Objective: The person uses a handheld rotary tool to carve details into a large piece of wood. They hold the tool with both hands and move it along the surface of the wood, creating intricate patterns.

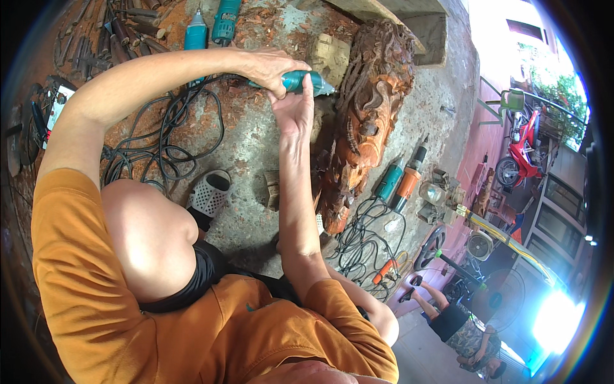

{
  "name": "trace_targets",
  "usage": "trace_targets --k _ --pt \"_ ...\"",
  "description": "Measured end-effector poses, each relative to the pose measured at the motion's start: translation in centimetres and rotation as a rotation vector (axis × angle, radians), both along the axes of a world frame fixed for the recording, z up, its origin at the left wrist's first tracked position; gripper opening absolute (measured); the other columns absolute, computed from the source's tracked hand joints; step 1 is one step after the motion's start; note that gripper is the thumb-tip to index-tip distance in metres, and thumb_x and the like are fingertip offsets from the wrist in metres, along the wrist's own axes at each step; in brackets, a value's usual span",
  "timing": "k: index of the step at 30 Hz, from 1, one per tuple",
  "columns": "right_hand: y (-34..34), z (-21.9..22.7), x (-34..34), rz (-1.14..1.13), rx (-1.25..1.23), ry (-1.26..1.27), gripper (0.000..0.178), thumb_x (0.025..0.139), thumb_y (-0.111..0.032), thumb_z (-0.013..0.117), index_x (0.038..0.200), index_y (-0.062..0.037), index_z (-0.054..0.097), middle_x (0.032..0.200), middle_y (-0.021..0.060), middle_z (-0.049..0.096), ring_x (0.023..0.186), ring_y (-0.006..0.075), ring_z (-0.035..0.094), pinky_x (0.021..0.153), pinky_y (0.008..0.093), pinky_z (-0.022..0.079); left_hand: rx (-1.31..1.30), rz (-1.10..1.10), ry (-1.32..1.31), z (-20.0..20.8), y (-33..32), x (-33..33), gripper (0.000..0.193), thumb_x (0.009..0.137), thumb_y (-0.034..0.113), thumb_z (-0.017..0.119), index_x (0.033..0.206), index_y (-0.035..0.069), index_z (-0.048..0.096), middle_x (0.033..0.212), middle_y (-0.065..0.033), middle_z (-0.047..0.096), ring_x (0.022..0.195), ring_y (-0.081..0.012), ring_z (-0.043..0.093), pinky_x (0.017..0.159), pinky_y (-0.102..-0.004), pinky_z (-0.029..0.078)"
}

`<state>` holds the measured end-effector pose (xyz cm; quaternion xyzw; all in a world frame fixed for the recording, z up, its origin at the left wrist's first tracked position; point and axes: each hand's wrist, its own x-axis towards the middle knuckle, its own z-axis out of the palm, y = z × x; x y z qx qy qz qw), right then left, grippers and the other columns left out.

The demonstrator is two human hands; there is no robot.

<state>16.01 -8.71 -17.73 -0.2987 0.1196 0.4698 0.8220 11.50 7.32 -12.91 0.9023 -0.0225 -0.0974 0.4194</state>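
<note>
A teal die grinder [295, 81] with a grey nose points right at a carved wooden sculpture [371, 121], brown and glossy with deep curling relief. My left hand [265, 69] reaches across from the left and is closed round the grinder's rear half. From below, my right hand [295, 112] grips the same tool, its thumb up along the body near the nose. The nose is very close to the carving's left side; whether its bit touches the wood cannot be made out. A pale wood block [329, 54] stands beside the carving.
Two more teal power tools [225, 22] lie at the top, near scattered chisels [118, 32]. Black cords [169, 134] coil at left. Right of the carving are a green grinder [389, 181], an orange one [408, 185] and tangled cables [364, 237]. A person [470, 336] and red motorbike [526, 148] are farther right.
</note>
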Motion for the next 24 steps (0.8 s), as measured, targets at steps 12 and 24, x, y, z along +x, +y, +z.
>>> trace_targets --k 12,24 --pt "0.0 0.4 -1.2 -0.017 -0.033 0.004 0.055 0.091 -0.035 0.067 0.135 -0.0131 0.045 0.135 0.0053 0.053 0.127 0.0247 0.050 0.106 0.0501 0.040 -0.041 -0.032 -0.006 -0.4 0.5 -0.6 0.092 0.059 0.019 0.070 0.145 0.005 0.041 0.073 -0.0186 0.064 0.066 -0.0280 0.063 0.064 -0.0386 0.051" --pt "1.2 -0.1 0.6 0.033 -0.064 -0.045 0.053 0.093 -0.040 0.063 0.136 -0.0142 0.045 0.137 0.0040 0.053 0.128 0.0247 0.049 0.108 0.0498 0.035 -0.017 0.018 -0.111 -2.1 1.3 0.7 0.091 0.059 0.022 0.070 0.144 0.004 0.042 0.068 -0.0186 0.063 0.063 -0.0292 0.062 0.063 -0.0397 0.051"
